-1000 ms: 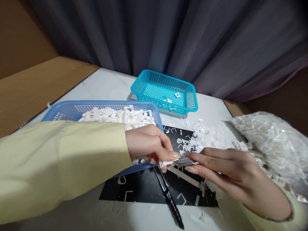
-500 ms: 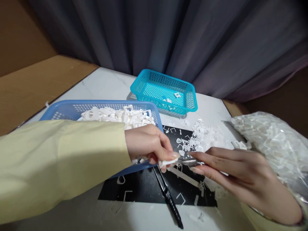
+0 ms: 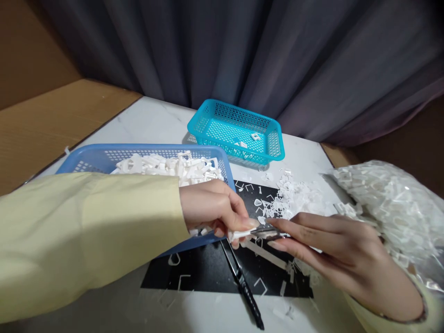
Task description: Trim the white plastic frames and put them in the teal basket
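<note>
Head view: white piece (image 3: 242, 235) in left hand grip (image 3: 217, 203), under the thumb (image 3: 240, 223).

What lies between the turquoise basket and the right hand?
In the head view, a heap of loose white scraps, partly on the black mat, lies between the turquoise basket and the right hand.

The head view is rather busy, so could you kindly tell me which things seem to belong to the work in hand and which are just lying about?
Likely in use:
- white piece, in the left hand
- metal tool, in the right hand
- blue basket of white pieces

Apparently lying about:
- black-handled tool
- loose white scraps
</note>
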Motion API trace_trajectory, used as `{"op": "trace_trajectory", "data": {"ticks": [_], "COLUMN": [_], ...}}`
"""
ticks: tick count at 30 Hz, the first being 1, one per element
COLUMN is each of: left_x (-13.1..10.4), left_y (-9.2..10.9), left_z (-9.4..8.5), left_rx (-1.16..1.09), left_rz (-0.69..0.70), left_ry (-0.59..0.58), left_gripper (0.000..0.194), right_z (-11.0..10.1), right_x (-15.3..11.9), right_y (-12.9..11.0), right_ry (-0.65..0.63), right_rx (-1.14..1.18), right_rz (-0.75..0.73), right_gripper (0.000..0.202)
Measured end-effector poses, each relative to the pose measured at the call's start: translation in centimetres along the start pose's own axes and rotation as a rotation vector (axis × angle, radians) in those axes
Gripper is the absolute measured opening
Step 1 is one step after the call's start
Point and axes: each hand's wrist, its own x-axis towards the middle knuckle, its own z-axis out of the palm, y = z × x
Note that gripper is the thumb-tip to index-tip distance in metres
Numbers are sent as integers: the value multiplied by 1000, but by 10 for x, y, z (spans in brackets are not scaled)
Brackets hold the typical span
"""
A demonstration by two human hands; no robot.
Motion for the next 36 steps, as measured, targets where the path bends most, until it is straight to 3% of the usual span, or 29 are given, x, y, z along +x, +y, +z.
{"op": "trace_trajectory", "data": {"ticks": [16, 36], "left_x": [1, 0], "left_y": [1, -2], "left_z": [-2, 0], "left_rx": [13, 78], "left_rz": [-41, -15], "left_ry": [-29, 21], "left_gripper": [16, 20], "right_z": [0, 0], "right_x": [2, 2], "right_y": [1, 2], "right_ry": [-12, -19], "right_rx": [-3, -10], "right_rz": [-8, -20], "right_gripper": [26, 28]}}
